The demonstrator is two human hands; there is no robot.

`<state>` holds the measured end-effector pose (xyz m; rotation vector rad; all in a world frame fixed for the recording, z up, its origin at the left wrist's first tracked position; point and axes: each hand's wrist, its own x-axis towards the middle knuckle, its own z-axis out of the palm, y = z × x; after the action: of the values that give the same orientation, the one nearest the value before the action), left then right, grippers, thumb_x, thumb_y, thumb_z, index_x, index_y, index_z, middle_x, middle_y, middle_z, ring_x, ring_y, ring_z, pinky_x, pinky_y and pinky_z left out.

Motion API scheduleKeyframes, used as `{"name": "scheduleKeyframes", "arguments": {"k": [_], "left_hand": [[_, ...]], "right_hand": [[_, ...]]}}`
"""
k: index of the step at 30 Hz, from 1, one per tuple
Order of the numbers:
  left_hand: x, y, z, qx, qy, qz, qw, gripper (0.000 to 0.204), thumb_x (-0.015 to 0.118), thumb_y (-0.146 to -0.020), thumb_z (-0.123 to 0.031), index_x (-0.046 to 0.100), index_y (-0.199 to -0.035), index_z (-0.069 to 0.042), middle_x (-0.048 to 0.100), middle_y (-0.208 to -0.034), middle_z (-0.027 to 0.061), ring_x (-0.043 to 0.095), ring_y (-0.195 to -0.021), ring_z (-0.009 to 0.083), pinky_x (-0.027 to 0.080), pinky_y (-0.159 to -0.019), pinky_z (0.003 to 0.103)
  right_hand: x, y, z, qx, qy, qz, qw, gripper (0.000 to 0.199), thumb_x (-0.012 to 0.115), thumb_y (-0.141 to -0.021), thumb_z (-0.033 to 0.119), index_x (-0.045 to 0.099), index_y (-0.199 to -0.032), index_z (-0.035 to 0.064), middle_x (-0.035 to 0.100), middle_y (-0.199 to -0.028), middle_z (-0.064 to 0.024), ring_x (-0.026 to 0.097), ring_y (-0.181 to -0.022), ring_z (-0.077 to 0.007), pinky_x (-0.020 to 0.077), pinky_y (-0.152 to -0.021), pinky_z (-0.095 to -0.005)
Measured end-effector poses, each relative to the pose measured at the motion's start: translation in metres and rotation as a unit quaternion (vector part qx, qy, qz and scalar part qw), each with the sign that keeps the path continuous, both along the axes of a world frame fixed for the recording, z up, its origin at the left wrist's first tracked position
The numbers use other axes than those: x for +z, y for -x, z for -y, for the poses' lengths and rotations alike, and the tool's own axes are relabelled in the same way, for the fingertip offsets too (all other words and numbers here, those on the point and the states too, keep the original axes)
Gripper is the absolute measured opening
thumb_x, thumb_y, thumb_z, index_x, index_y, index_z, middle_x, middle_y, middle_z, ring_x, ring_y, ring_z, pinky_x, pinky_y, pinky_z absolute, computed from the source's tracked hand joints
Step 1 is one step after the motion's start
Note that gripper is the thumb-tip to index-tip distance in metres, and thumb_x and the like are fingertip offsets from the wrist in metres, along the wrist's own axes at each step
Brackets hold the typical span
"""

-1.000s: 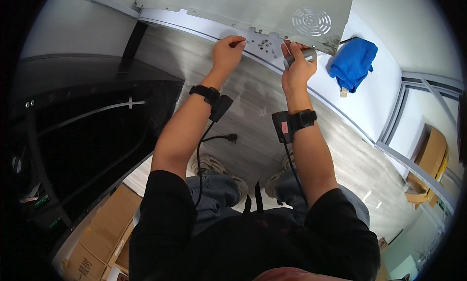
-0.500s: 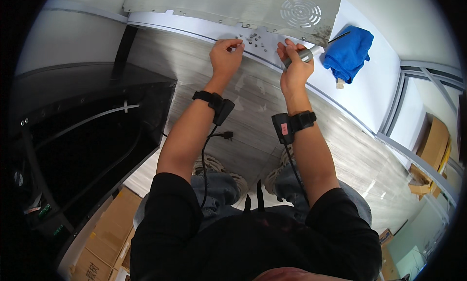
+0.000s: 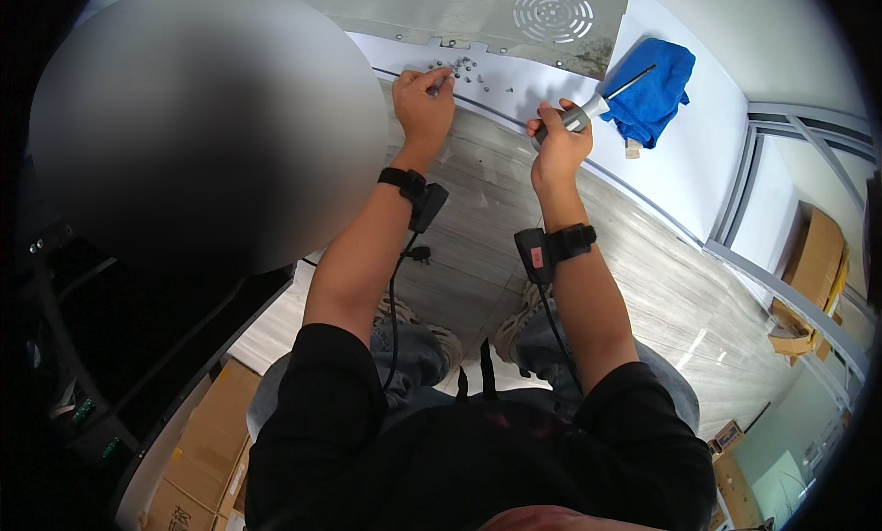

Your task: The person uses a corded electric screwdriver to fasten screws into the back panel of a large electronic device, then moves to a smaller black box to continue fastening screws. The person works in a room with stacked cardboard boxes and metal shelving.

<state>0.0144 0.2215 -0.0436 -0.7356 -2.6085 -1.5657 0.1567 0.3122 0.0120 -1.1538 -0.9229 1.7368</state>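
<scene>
My left hand point(image 3: 421, 104) reaches to the white table edge, its fingertips pinched among several small screws point(image 3: 464, 69) scattered there; whether a screw sits between the fingers cannot be told. My right hand point(image 3: 557, 145) is closed around the grey handle of a screwdriver point(image 3: 597, 99), whose dark shaft points up and right over a blue cloth point(image 3: 654, 90). Beyond the screws lies a grey metal panel point(image 3: 478, 12) with a round perforated vent. Both wrists wear black bands with cables.
The white table point(image 3: 680, 177) runs along the right, above a grey wood-look floor. A large blurred round area fills the upper left. Dark equipment stands at the left, cardboard boxes point(image 3: 207, 439) at the lower left and more boxes at the far right point(image 3: 813, 265).
Both hands have drawn back from the panel's edge toward the table edge. The left hand now pinches among the screws; the right hand has tilted the screwdriver away toward the cloth.
</scene>
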Motion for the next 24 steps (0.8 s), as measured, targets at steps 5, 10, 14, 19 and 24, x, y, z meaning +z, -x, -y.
{"name": "scheduleKeyframes", "arguments": {"k": [5, 10, 14, 19, 24], "left_hand": [[-0.003, 0.004, 0.003, -0.022, -0.024, 0.022, 0.999, 0.016, 0.072, -0.073, -0.007, 0.072, -0.088, -0.011, 0.053, -0.078, 0.0018, 0.053, -0.069, 0.0136, 0.045, -0.063, 0.028], [0.001, 0.005, 0.010, -0.028, -0.045, 0.066, 0.996, 0.017, 0.072, -0.074, -0.007, 0.071, -0.091, -0.009, 0.058, -0.077, 0.0020, 0.053, -0.068, 0.0119, 0.044, -0.062, 0.025], [0.050, 0.005, 0.025, -0.013, -0.075, 0.266, 0.961, 0.013, 0.072, -0.076, -0.009, 0.069, -0.088, -0.006, 0.061, -0.069, 0.0023, 0.050, -0.061, 0.0099, 0.044, -0.058, 0.025], [0.128, 0.014, 0.041, -0.147, -0.003, 0.139, 0.979, 0.022, 0.067, -0.082, -0.021, 0.063, -0.073, -0.002, 0.058, -0.061, 0.0033, 0.046, -0.054, 0.0088, 0.041, -0.051, 0.026], [0.224, 0.028, 0.061, -0.210, -0.102, 0.172, 0.957, 0.023, 0.057, -0.090, -0.026, 0.060, -0.080, -0.005, 0.058, -0.066, 0.0021, 0.050, -0.056, 0.0111, 0.042, -0.052, 0.028]], "right_hand": [[0.007, -0.006, 0.013, -0.059, -0.012, 0.047, 0.997, 0.031, 0.064, -0.077, -0.001, 0.045, -0.101, -0.0008, 0.056, -0.076, -0.0127, 0.056, -0.052, -0.0188, 0.0453, -0.049, -0.0300], [0.035, -0.003, 0.035, -0.108, -0.094, 0.035, 0.989, 0.027, 0.064, -0.079, 0.000, 0.045, -0.098, 0.0025, 0.055, -0.072, -0.0084, 0.054, -0.051, -0.0164, 0.0458, -0.049, -0.0281], [0.086, 0.009, 0.062, -0.021, -0.166, 0.029, 0.985, 0.027, 0.064, -0.080, 0.001, 0.045, -0.098, 0.0031, 0.053, -0.071, -0.0050, 0.053, -0.052, -0.0120, 0.0437, -0.046, -0.0243], [0.141, 0.035, 0.093, 0.127, -0.240, -0.104, 0.957, 0.036, 0.058, -0.077, 0.000, 0.042, -0.110, 0.0013, 0.052, -0.075, -0.0068, 0.051, -0.055, -0.0126, 0.0435, -0.050, -0.0251], [0.212, 0.054, 0.132, 0.195, -0.254, -0.227, 0.920, 0.046, 0.048, -0.073, -0.002, 0.034, -0.116, 0.0061, 0.052, -0.082, -0.0111, 0.052, -0.059, -0.0154, 0.0443, -0.053, -0.0257]]}}
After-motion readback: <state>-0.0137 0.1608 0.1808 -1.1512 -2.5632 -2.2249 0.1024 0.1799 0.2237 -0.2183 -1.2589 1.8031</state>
